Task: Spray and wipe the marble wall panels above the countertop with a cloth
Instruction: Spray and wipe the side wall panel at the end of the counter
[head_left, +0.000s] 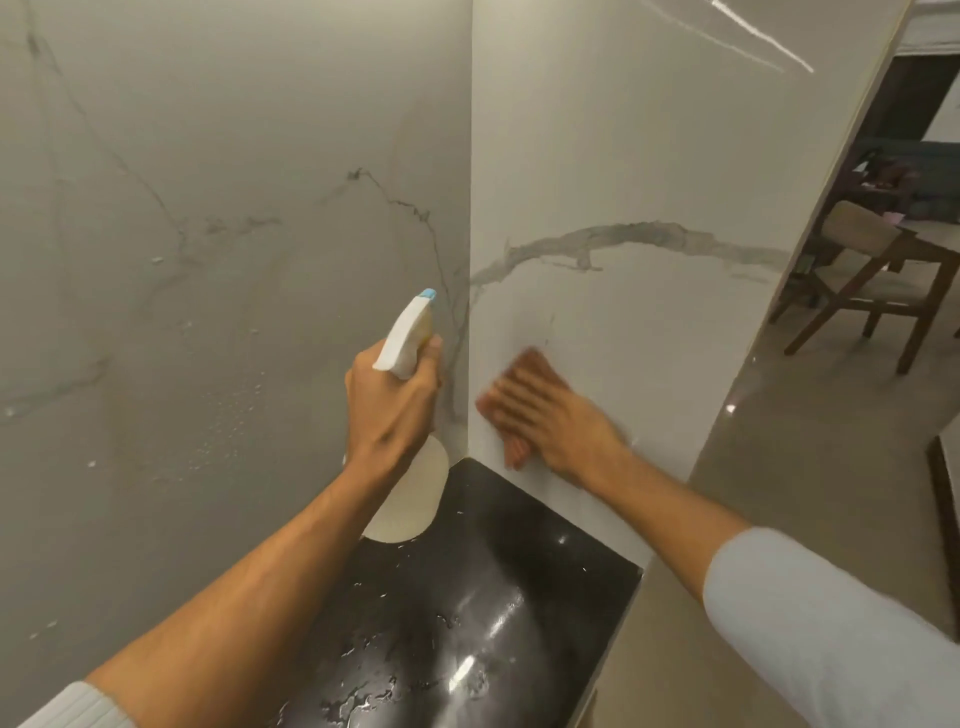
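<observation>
L hand (395, 400) fingers clenched on sprayer (408, 338); R hand (556, 421) flat, pressing cloth (524, 374) to R panel (649, 156), above wet desk (467, 597).

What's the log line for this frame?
left hand: holds spray bottle | right hand: pressing cloth on right panel | counter: wet

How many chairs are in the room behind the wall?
1 chair, wooden, stands at the right edge beside a table, past the end of the marble wall panel. More chairs may be hidden behind that panel.
</observation>
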